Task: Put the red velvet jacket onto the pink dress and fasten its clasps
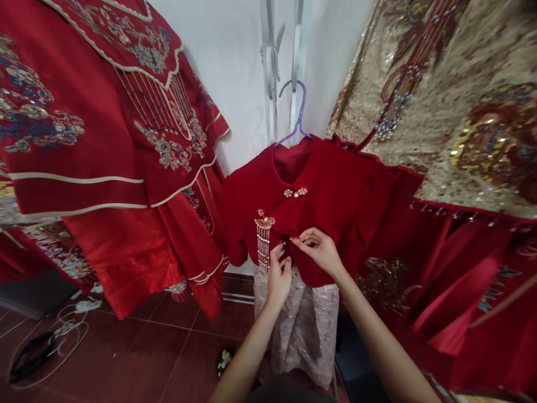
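A short red jacket (331, 190) hangs on a purple hanger (300, 115), its front overlapping at the chest. At the neck a jewelled flower clasp (296, 192) joins the two sides. A beaded tassel brooch (264, 240) hangs on the jacket's left side in view. My right hand (321, 253) pinches the front edge at a small red-and-white ornament (295, 239), thumb and forefinger together. Just left of it, my left hand (279, 277) has its fingers closed on the jacket's lower front edge, beside a small shiny button. Fingertips partly hide both grips.
Below the jacket hangs a pale patterned skirt (304, 324). Embroidered red garments (117, 112) hang at the left, and a gold sequinned garment (453, 106) at the right. A white rack post (268, 67) stands behind. Cables (69, 336) lie on the tiled floor (168, 341).
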A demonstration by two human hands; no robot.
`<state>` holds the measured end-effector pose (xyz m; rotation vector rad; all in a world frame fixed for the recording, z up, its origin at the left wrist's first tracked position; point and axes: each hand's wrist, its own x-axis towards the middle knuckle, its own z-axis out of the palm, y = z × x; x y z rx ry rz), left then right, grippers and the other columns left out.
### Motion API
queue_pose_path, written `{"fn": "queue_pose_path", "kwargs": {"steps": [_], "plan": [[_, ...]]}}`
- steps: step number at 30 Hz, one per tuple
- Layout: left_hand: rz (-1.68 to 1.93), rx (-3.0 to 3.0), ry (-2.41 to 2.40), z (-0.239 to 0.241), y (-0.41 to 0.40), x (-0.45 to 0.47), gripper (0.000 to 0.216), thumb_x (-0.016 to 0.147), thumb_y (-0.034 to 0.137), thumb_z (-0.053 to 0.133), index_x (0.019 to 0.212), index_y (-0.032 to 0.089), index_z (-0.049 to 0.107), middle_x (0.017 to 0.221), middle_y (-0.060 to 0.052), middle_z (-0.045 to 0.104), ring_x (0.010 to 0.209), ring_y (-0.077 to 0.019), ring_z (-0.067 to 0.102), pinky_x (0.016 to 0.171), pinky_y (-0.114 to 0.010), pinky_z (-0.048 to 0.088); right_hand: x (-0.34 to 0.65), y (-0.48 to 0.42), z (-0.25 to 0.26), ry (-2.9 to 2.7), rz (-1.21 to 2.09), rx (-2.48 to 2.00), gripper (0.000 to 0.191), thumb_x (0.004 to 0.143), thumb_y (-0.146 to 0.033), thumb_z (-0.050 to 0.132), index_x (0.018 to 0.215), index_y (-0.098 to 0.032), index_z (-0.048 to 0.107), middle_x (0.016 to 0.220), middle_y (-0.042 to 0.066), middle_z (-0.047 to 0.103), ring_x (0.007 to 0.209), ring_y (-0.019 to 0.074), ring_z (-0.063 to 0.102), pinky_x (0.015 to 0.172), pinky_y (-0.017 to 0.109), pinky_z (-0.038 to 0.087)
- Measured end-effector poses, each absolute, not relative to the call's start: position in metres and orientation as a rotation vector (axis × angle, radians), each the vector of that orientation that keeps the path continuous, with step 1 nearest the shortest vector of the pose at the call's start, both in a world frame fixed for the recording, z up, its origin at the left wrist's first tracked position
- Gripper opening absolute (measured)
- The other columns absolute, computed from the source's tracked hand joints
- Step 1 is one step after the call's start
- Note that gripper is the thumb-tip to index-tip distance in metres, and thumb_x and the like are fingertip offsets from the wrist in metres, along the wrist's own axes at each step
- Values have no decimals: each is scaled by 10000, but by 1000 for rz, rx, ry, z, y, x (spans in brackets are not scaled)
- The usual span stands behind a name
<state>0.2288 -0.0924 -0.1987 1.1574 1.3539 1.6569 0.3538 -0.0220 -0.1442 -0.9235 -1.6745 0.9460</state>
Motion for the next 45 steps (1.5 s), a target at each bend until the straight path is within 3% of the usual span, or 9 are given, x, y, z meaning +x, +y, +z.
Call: {"fn": "queue_pose_path", "kwargs": {"steps": [5, 8, 16, 22, 25, 28, 32, 45], "plan": [[1593, 1194, 1339, -199, -90, 246, 531, 920, 353, 504, 1429, 274, 373, 1564, -60, 298, 1461, -205, 231, 1206, -401, 203, 363, -20, -140, -1601, 1017, -900, 351, 741, -484, 726, 881, -177, 629, 818, 58, 685, 714, 155, 638, 694, 290, 530], [1593, 1133, 1368, -196, -86, 256, 570, 927, 337, 482, 1469, 268, 317, 1587, -44, 244, 1473, -191, 186, 1219, -386, 151, 364, -22, -140, -1614, 1006, -896, 347, 752, -486, 717, 885, -178, 629, 837, 59, 685, 725, 152, 637, 692, 283, 527], [1696, 1014, 1450, -192, -81, 262, 567, 896, 194, 439, 1453, 242, 342, 1554, -59, 322, 1420, -195, 329, 1168, -383, 298, 365, -24, -145, -1665, 982, -914, 320, 777, -465, 699, 899, -181, 620, 856, 55, 668, 730, 146, 623, 617, 251, 495], [1770, 1003, 1547, -197, -65, 267, 584, 828, 136, 475, 1403, 218, 414, 1516, -83, 378, 1425, -211, 319, 1198, -391, 231, 365, -25, -147, -1671, 975, -917, 332, 774, -479, 694, 895, -178, 623, 843, 58, 670, 722, 148, 625, 596, 247, 495], [1806, 975, 1564, -198, -64, 270, 554, 819, 122, 480, 1367, 195, 444, 1441, -121, 463, 1325, -230, 458, 1133, -411, 346, 365, -23, -148, -1668, 965, -922, 328, 772, -482, 694, 892, -184, 625, 848, 58, 678, 712, 148, 628, 586, 245, 492], [1854, 938, 1548, -196, -74, 266, 404, 845, 153, 479, 1244, 186, 538, 1306, -124, 575, 1128, -211, 592, 996, -391, 468, 367, -23, -148, -1686, 950, -931, 316, 777, -475, 691, 894, -187, 634, 847, 53, 681, 713, 148, 631, 589, 243, 483], [1952, 911, 1510, -191, -88, 249, 196, 848, 239, 548, 1015, 176, 628, 1096, -99, 673, 996, -193, 639, 923, -358, 503, 368, -26, -145, -1740, 956, -938, 298, 789, -459, 682, 911, -188, 660, 856, 48, 695, 730, 150, 638, 617, 250, 481], [1923, 956, 1475, -183, -93, 223, 238, 769, 291, 698, 953, 140, 688, 950, -95, 724, 857, -181, 679, 834, -338, 544, 349, -35, -145, -1930, 878, -864, 167, 824, -346, 658, 913, -214, 708, 865, 14, 695, 743, 131, 627, 635, 235, 479]]}}
